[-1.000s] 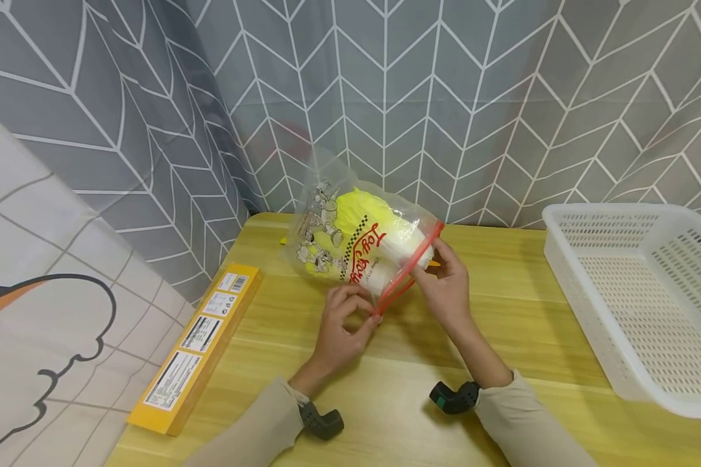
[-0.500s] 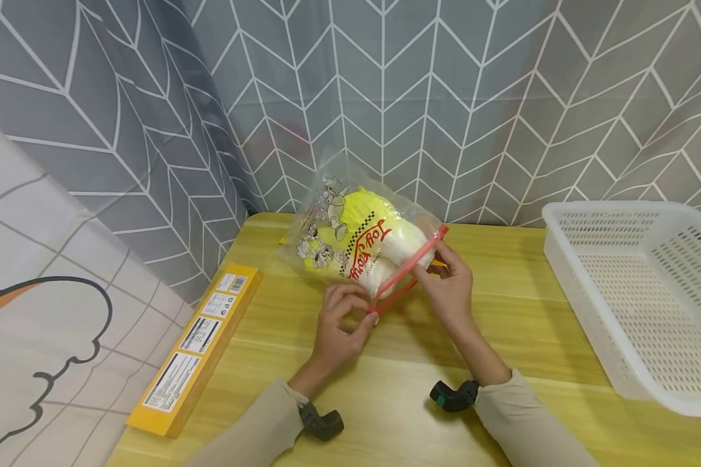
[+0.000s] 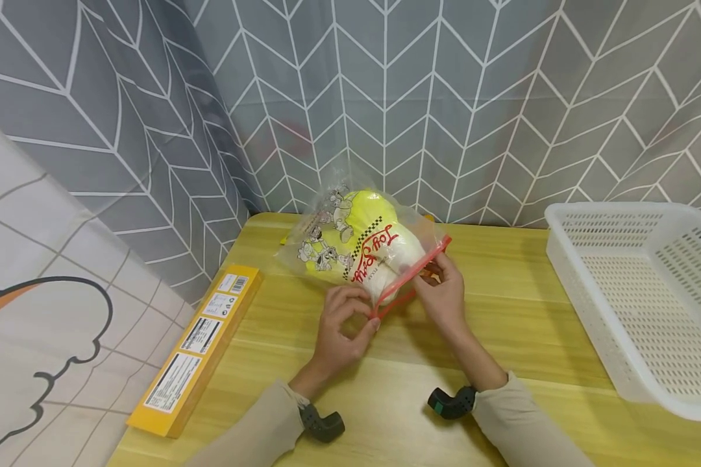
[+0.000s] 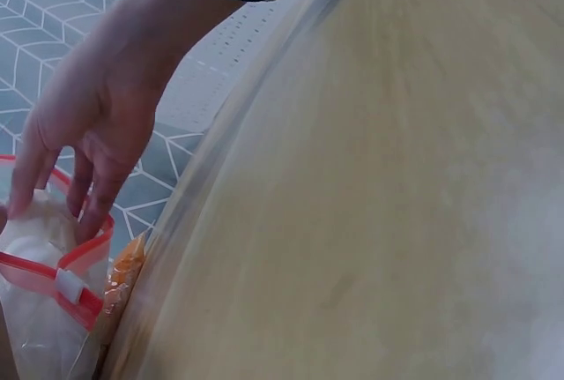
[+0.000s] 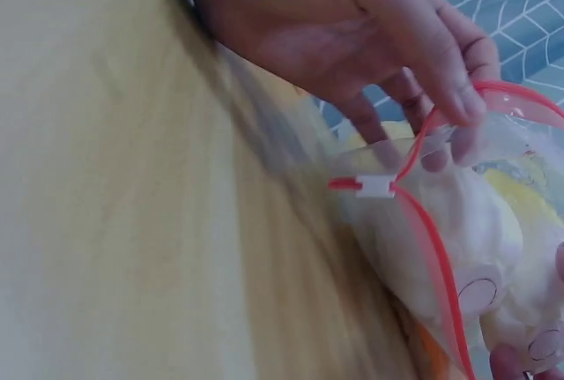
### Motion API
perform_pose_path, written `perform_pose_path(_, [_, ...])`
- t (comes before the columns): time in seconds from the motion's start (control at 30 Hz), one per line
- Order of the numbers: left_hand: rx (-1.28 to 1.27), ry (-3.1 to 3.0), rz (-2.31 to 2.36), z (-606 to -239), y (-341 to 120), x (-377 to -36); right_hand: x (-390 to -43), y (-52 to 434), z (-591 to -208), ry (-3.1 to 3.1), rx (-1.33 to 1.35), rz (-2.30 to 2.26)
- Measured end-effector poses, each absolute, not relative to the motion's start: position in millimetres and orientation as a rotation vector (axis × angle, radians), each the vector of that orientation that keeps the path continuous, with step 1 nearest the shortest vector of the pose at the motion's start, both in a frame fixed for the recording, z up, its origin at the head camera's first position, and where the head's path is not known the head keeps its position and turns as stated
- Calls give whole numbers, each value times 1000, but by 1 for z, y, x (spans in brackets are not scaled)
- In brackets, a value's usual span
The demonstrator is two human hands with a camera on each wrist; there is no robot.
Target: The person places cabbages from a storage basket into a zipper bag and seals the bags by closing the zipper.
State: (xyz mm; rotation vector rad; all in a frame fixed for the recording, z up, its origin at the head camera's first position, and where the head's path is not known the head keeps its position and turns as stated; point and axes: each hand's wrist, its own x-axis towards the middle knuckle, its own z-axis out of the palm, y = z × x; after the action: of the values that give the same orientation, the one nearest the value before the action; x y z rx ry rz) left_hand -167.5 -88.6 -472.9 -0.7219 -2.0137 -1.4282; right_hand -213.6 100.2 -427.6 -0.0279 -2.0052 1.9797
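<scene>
A clear plastic zip bag (image 3: pixel 380 259), printed with cartoon figures and red lettering, lies tilted on the table with its red-edged mouth towards me. Inside it is a bulky, soft-looking yellow and white thing (image 3: pixel 405 250); the right wrist view shows round pinkish patches on its white part. My left hand (image 3: pixel 341 327) pinches the near corner of the mouth between thumb and fingers. At the far corner my right hand (image 3: pixel 444 295) holds the red rim, its fingers partly hidden behind the bag. A white slider (image 5: pixel 376 186) sits on the zip in the right wrist view.
A long yellow box (image 3: pixel 195 350) with white labels lies along the table's left side. On the right stands a white perforated basket (image 3: pixel 584 324). Grey patterned curtain (image 3: pixel 385 97) hangs close behind the table (image 3: pixel 502 324). Something orange (image 4: pixel 123 279) shows beside the bag.
The bag's mouth has dipped slightly and its far corner has shifted a little right. My right hand has moved slightly down, while my left hand keeps its pinch almost in place.
</scene>
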Motion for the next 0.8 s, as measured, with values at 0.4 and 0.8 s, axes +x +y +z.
perform_pose_path(0.4, [-697,-1993,-1405,-474,-89,-168,-213,108,-437,-2388,-31,1812])
perform_pose_path(0.8, [-634,-2052,-1296,-473,-88,-169,-205,125,-438,-2499,22,1921])
